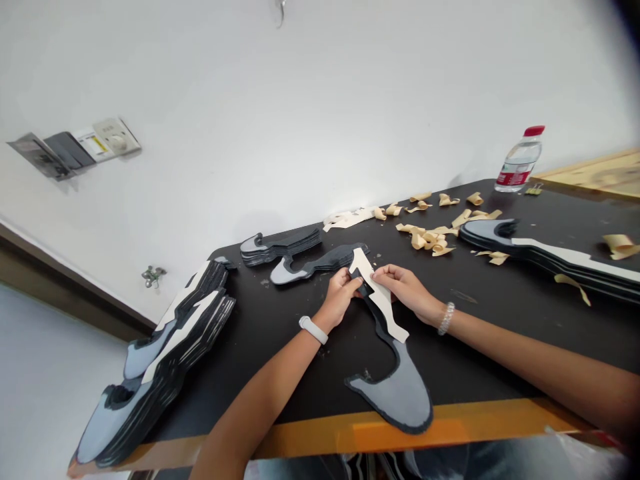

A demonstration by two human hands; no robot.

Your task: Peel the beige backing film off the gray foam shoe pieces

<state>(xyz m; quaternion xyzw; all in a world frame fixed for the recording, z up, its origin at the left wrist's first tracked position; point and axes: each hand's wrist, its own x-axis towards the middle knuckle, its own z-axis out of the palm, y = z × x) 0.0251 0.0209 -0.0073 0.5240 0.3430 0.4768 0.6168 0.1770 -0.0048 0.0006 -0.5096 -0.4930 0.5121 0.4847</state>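
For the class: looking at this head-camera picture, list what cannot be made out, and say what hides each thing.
Head view: the middle of the cream backing strip on the grey-and-black foam sole cutout, hidden by the left hand and right hand.
Head view: the far end of the stacked foam cutouts, cut off by the right edge.
Head view: the wording on the red-capped plastic water bottle, too small.

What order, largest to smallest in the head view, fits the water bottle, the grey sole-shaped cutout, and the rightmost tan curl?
Grey sole-shaped cutout, water bottle, rightmost tan curl. Distance makes the bottle's place unsure.
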